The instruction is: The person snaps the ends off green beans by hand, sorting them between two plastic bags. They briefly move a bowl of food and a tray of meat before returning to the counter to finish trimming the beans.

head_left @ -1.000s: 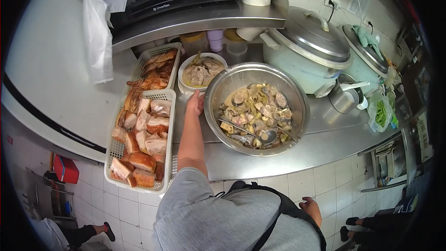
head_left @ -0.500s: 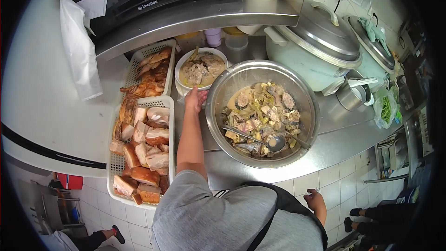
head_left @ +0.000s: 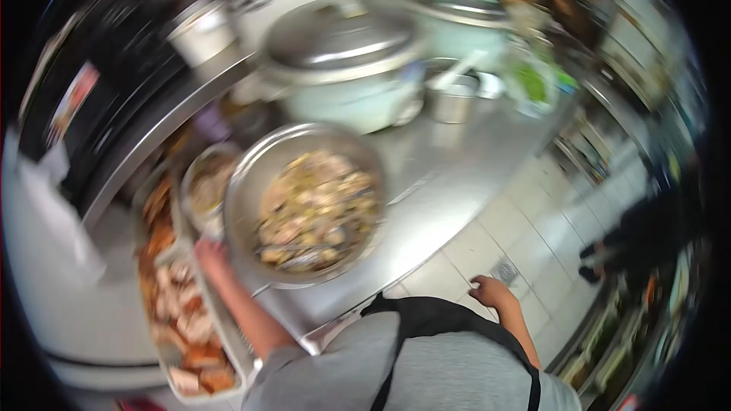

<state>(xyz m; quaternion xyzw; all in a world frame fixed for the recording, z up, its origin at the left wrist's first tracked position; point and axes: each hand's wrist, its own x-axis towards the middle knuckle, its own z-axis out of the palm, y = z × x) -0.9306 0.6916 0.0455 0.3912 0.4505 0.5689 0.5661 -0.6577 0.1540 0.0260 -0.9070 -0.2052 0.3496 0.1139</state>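
My left hand (head_left: 210,251), smeared by motion, is at the near side of a white bowl (head_left: 196,211) of fish stew; whether its fingers grip the bowl cannot be made out. Close to the right of the bowl stands a wide steel basin (head_left: 242,247) holding fish pieces and vegetables in pale broth. A utensil in the basin is too blurred to make out clearly. Out to the right, over the floor, my right hand (head_left: 495,291) hangs with loosely bent fingers, partly apart, and holds nothing.
Left of my arm are light baskets (head_left: 237,364) of roasted meat chunks. Behind the basin stand a large lidded cooker (head_left: 343,91) and a smaller one (head_left: 449,30). A steel pot (head_left: 454,105) and a bag of greens (head_left: 531,87) sit farther right. Another person's dark-clothed legs (head_left: 647,221) show at right.
The head view has swung right, shifting the counter's contents leftward and blurring them. My left hand remains near the bowl's near side. My right hand still hangs at my side.
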